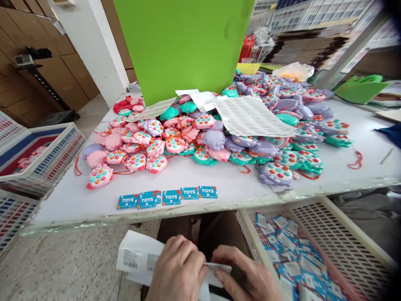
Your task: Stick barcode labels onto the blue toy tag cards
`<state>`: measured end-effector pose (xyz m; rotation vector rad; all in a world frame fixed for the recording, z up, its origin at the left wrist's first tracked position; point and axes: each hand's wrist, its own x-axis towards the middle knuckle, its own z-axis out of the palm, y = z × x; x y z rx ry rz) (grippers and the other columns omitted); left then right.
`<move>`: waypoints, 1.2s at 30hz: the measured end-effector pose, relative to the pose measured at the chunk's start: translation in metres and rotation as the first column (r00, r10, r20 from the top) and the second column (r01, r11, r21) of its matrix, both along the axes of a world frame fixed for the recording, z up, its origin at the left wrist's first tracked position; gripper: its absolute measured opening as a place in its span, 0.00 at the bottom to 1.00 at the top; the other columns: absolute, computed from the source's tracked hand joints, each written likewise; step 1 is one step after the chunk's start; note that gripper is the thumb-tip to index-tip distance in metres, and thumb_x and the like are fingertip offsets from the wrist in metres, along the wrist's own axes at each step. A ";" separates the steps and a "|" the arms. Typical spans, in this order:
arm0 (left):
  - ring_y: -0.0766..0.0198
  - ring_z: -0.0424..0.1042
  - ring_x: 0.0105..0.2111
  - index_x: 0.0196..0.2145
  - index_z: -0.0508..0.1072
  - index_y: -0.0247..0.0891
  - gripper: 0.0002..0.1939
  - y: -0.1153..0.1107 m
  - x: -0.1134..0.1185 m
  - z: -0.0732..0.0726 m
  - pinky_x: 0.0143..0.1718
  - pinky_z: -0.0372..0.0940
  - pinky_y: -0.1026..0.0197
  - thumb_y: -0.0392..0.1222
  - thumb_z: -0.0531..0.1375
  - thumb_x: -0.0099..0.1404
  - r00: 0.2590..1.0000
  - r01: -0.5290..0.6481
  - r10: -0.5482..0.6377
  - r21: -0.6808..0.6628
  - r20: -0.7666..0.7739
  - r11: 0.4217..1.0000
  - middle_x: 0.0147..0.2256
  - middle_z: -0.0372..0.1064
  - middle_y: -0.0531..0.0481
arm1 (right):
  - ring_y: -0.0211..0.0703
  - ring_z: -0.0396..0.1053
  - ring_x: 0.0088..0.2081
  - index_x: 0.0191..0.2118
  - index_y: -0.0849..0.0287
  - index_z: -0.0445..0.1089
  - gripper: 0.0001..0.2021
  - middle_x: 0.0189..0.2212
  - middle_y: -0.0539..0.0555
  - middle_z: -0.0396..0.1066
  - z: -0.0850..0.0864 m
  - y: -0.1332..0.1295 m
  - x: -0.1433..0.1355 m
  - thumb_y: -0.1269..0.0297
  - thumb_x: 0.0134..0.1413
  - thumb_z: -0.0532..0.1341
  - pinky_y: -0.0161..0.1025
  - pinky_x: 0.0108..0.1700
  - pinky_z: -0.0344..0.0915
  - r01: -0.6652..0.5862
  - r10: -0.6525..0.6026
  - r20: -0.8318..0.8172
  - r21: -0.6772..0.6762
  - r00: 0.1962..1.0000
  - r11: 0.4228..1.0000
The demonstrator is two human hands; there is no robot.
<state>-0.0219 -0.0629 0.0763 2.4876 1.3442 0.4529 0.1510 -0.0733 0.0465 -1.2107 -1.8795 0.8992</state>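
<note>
Over my lap, my left hand (178,269) is closed on a white sheet of barcode labels (133,255), which sticks out to its left. My right hand (247,274) pinches a thin flat piece (219,266) between thumb and fingers. That piece is seen nearly edge-on, running toward the left fingers; whether it is a card or part of a sheet I cannot tell. Beyond my hands, several blue TOYS cards (171,197) lie in a row near the table's front edge. A white plastic basket (354,242) to the right holds many similar blue-and-white cards (291,251).
Pink, purple and green animal-shaped toys with coloured buttons (175,144) are heaped across the table (75,200). Printed label sheets (253,115) lie on top of them. Behind stands a green panel (188,46). A white crate (46,159) with pink pieces is at the left.
</note>
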 end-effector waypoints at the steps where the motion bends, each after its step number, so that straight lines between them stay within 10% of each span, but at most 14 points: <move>1: 0.59 0.68 0.28 0.25 0.69 0.37 0.07 0.003 -0.001 0.001 0.29 0.65 0.60 0.27 0.57 0.57 1.000 0.007 -0.007 -0.025 -0.016 1.000 0.26 0.69 0.50 | 0.35 0.72 0.26 0.35 0.56 0.68 0.05 0.26 0.48 0.73 0.001 0.003 0.000 0.64 0.58 0.56 0.25 0.30 0.67 -0.002 0.002 -0.011 -0.006 1.000 1.000; 16: 0.65 0.71 0.26 0.27 0.73 0.38 0.07 0.058 0.001 0.027 0.27 0.58 0.68 0.30 0.59 0.59 1.000 0.016 -0.006 -0.387 0.027 0.922 0.25 0.72 0.53 | 0.34 0.66 0.21 0.28 0.55 0.67 0.09 0.20 0.44 0.68 0.024 0.036 0.021 0.63 0.58 0.55 0.26 0.23 0.62 0.104 -0.091 0.143 -0.086 0.986 0.991; 36: 0.63 0.70 0.31 0.27 0.74 0.39 0.06 0.067 -0.001 0.038 0.30 0.57 0.68 0.31 0.58 0.56 0.994 -0.095 0.108 -0.551 -0.009 0.829 0.28 0.73 0.54 | 0.38 0.72 0.29 0.27 0.55 0.70 0.06 0.26 0.46 0.73 0.052 0.066 0.027 0.73 0.53 0.61 0.30 0.31 0.63 -0.160 0.157 0.401 -0.026 0.903 0.987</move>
